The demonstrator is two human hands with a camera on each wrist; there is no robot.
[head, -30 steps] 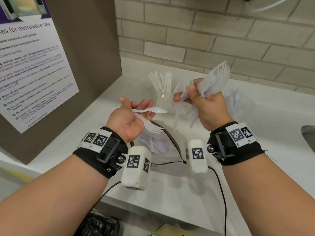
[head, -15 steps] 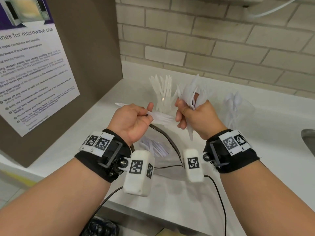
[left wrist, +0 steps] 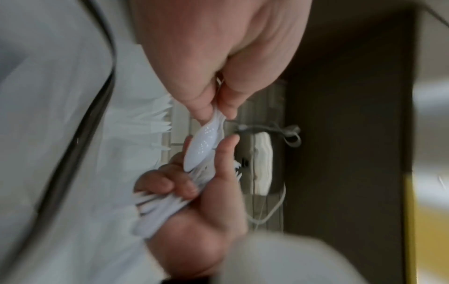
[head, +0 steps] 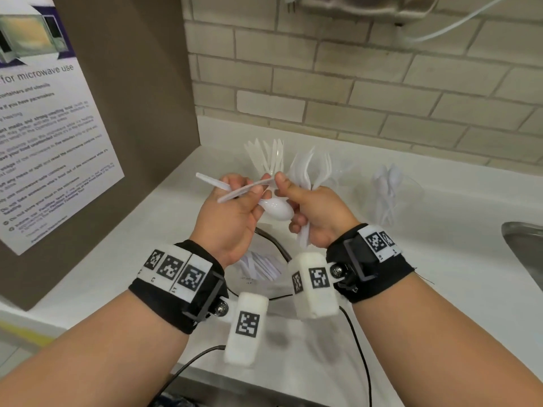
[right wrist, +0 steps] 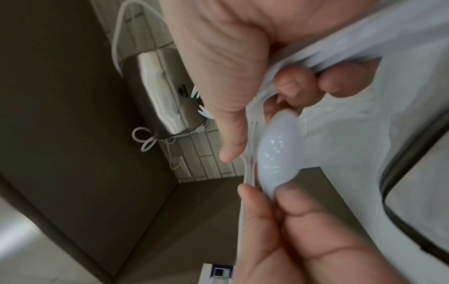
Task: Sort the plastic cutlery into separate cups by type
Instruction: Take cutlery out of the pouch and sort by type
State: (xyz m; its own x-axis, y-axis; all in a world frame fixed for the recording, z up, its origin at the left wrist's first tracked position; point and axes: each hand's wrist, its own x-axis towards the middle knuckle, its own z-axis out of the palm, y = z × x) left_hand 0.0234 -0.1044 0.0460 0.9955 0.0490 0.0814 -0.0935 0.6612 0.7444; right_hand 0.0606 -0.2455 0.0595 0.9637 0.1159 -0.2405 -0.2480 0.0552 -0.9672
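Observation:
My left hand (head: 258, 198) pinches a white plastic spoon (head: 277, 212) and a fork handle (head: 246, 188), both handles pointing left. The spoon bowl (left wrist: 206, 140) sits between the two hands and shows as a spoon bowl (right wrist: 277, 153) from the right wrist too. My right hand (head: 293, 201) grips a bundle of forks (head: 308, 168), tines up, and its thumb touches the fork handle. Behind stand a cup of forks (head: 266, 155) and, to the right, a clear cup of spoons (head: 388, 186). A clear container (head: 258, 267) with more white cutlery lies under my hands.
A brown panel with a microwave poster (head: 53, 148) closes the left side. The brick wall (head: 382, 92) runs behind the white counter (head: 440, 259). A steel sink edge (head: 523, 245) sits at the right. Black cables (head: 361, 348) trail over the counter's front.
My left hand closed on the spoon and fork that lay on its open palm and turned them. The right hand lowered its bundle, came in to the left hand, and its thumb now touches the fork handle.

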